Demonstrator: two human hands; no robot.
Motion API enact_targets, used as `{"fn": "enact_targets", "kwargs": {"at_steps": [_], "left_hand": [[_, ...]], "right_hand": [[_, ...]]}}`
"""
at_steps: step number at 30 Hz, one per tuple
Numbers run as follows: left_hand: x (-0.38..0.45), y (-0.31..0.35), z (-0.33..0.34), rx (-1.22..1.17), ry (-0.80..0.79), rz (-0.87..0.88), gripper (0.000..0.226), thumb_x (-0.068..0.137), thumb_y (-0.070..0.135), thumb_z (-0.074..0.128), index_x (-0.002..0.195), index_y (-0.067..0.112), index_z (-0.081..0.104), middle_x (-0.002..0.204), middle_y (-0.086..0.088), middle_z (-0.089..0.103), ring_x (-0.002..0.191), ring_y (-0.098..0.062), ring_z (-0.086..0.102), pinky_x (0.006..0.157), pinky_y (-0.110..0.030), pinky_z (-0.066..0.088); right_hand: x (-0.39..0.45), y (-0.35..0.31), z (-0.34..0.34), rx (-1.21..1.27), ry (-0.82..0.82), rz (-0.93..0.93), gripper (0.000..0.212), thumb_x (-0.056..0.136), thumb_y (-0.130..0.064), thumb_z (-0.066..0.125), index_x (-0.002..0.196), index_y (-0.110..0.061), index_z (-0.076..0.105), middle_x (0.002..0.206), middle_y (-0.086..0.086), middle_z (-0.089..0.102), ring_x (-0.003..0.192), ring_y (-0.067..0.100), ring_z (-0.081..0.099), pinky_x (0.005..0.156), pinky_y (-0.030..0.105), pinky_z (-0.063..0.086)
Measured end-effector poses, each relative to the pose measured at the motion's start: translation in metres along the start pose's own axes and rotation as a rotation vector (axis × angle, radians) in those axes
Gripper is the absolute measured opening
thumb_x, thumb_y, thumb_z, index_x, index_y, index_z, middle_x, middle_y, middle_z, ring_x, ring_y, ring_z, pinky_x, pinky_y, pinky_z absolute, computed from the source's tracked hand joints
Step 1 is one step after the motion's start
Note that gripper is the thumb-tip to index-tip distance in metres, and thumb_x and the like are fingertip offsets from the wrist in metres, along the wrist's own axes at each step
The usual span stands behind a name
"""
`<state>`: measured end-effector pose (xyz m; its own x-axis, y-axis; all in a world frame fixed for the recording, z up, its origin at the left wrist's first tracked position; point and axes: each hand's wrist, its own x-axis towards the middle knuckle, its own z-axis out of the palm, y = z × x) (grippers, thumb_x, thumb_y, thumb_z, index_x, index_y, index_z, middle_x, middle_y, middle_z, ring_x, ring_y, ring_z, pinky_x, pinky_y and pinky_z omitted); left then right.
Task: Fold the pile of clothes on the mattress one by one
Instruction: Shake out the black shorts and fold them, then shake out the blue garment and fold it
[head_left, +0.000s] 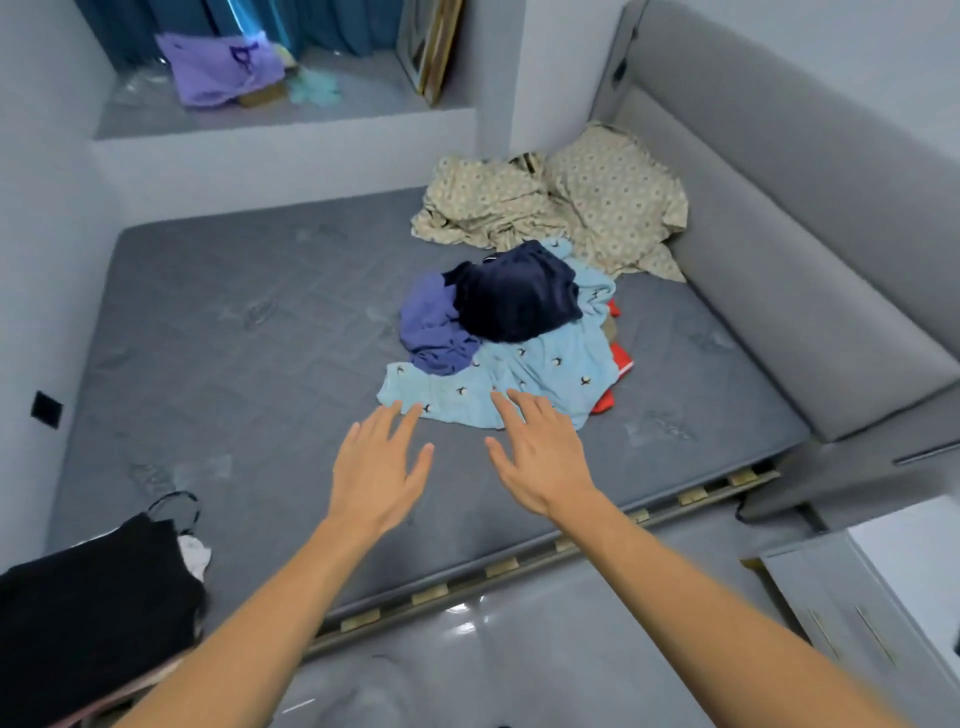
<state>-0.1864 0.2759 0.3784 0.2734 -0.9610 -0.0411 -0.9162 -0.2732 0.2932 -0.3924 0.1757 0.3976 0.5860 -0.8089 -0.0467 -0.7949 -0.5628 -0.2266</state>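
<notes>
Grey mattress (270, 332) across most of the view, bare and quilted; grey padded headboard (779, 234) along its edge from 1 to 3 o'clock; glossy grey floor (519, 649) at 6 o'clock, below the mattress edge.

Near centre, slightly toward 1 o'clock, the pile of clothes (514, 338) on the mattress, unfolded; at its bottom a light blue garment (550, 374) with small dark motifs, spread toward 6 o'clock; on top a dark navy garment (514, 299), bunched; just beside that at 9 o'clock a purple-blue garment (434, 327), crumpled and partly on the light blue one; at the pile's 3 o'clock edge, bits of red cloth (619, 361) peeking from under the light blue.

At 1 o'clock from the pile, touching its far edge, a rumpled beige patterned sheet (566, 202) against the headboard corner.

At 8 o'clock, a black cloth (88, 608) at the mattress corner, with a bit of white fabric at its right edge.

At 11 o'clock, on a recessed ledge (332, 111), a lilac bag (223, 67); teal curtain (332, 26) behind.

Both arms stretched from 6 o'clock toward the pile; left hand (376, 467) flat, fingers straight and spread, gripping nothing, fingertips at the near hem of the light blue garment; right hand (540, 457) likewise flat and spread, empty, fingertips overlapping that hem; actual contact with the cloth impossible to tell.
</notes>
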Motion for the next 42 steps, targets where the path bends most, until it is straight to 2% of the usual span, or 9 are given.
{"fn": "enact_targets", "kwargs": {"at_steps": [5, 10, 17, 23, 29, 33, 36, 38, 42], "left_hand": [[0.086, 0.016, 0.017, -0.003, -0.007, 0.044, 0.064, 0.106, 0.053, 0.033, 0.162, 0.022, 0.034, 0.166, -0.007, 0.035, 0.155, -0.025, 0.029, 0.126, -0.046, 0.024], [0.185, 0.028, 0.040, -0.026, -0.067, 0.075, 0.062, 0.108, 0.047, 0.042, 0.162, 0.019, 0.032, 0.167, -0.010, 0.033, 0.152, -0.030, 0.032, 0.122, -0.046, 0.029], [0.286, 0.012, 0.080, 0.003, -0.161, -0.055, 0.064, 0.107, 0.048, 0.040, 0.163, 0.020, 0.028, 0.166, -0.007, 0.033, 0.149, -0.028, 0.035, 0.116, -0.045, 0.037], [0.356, -0.039, 0.184, -0.066, -0.198, -0.254, 0.062, 0.106, 0.044, 0.046, 0.162, 0.022, 0.030, 0.162, -0.005, 0.037, 0.146, -0.029, 0.038, 0.109, -0.049, 0.043], [0.401, -0.106, 0.340, -0.167, -0.288, -0.394, 0.073, 0.104, 0.044, 0.051, 0.166, 0.030, 0.015, 0.172, -0.004, 0.017, 0.157, -0.026, 0.020, 0.119, -0.049, 0.035], [0.427, -0.148, 0.416, -0.183, -0.197, -0.355, 0.085, 0.101, 0.040, 0.058, 0.166, 0.033, 0.004, 0.173, -0.014, 0.004, 0.158, -0.031, 0.013, 0.118, -0.047, 0.039], [0.458, -0.171, 0.442, -0.098, -0.102, -0.285, 0.084, 0.097, 0.034, 0.062, 0.166, 0.034, 0.014, 0.171, -0.018, 0.010, 0.153, -0.039, 0.025, 0.116, -0.051, 0.038], [0.477, -0.180, 0.449, -0.046, -0.087, -0.260, 0.076, 0.095, 0.034, 0.063, 0.163, 0.033, 0.028, 0.166, -0.015, 0.026, 0.143, -0.040, 0.039, 0.113, -0.051, 0.036], [0.474, -0.181, 0.443, -0.141, 0.033, -0.196, 0.035, 0.090, 0.014, 0.061, 0.125, 0.020, 0.066, 0.125, -0.007, 0.060, 0.106, -0.036, 0.060, 0.088, -0.048, 0.046]], "right_hand": [[0.062, 0.050, 0.003, 0.039, -0.001, 0.048, 0.064, 0.106, -0.048, 0.040, 0.162, -0.021, 0.028, 0.164, 0.004, 0.035, 0.147, 0.023, 0.033, 0.115, 0.040, 0.033], [0.126, 0.109, 0.019, 0.050, -0.014, 0.129, 0.064, 0.106, -0.047, 0.042, 0.162, -0.020, 0.030, 0.163, 0.004, 0.036, 0.145, 0.024, 0.035, 0.115, 0.042, 0.037], [0.223, 0.162, 0.063, 0.069, -0.108, 0.052, 0.064, 0.106, -0.045, 0.045, 0.162, -0.017, 0.032, 0.164, 0.008, 0.037, 0.147, 0.026, 0.037, 0.115, 0.042, 0.037], [0.343, 0.191, 0.173, 0.088, -0.219, -0.094, 0.067, 0.106, -0.044, 0.046, 0.163, -0.015, 0.026, 0.167, 0.008, 0.030, 0.152, 0.027, 0.029, 0.118, 0.043, 0.035], [0.433, 0.205, 0.336, 0.023, -0.324, -0.199, 0.080, 0.106, -0.045, 0.046, 0.167, -0.016, 0.002, 0.175, 0.004, -0.002, 0.161, 0.023, -0.001, 0.126, 0.044, 0.027], [0.480, 0.202, 0.423, 0.017, -0.269, -0.308, 0.094, 0.101, -0.043, 0.059, 0.167, -0.018, -0.003, 0.175, 0.001, -0.009, 0.161, 0.022, -0.008, 0.126, 0.043, 0.025], [0.508, 0.198, 0.459, 0.022, -0.184, -0.343, 0.093, 0.098, -0.044, 0.062, 0.167, -0.021, 0.006, 0.175, 0.004, 0.000, 0.162, 0.026, -0.002, 0.128, 0.048, 0.017], [0.520, 0.201, 0.471, 0.003, -0.164, -0.358, 0.081, 0.100, -0.037, 0.059, 0.167, -0.025, 0.015, 0.175, 0.003, 0.003, 0.162, 0.028, -0.001, 0.127, 0.050, 0.017], [0.515, 0.205, 0.471, 0.064, -0.149, -0.383, 0.058, 0.103, -0.013, 0.051, 0.159, -0.024, 0.041, 0.174, 0.005, 0.012, 0.161, 0.030, 0.006, 0.125, 0.051, 0.021]]}}
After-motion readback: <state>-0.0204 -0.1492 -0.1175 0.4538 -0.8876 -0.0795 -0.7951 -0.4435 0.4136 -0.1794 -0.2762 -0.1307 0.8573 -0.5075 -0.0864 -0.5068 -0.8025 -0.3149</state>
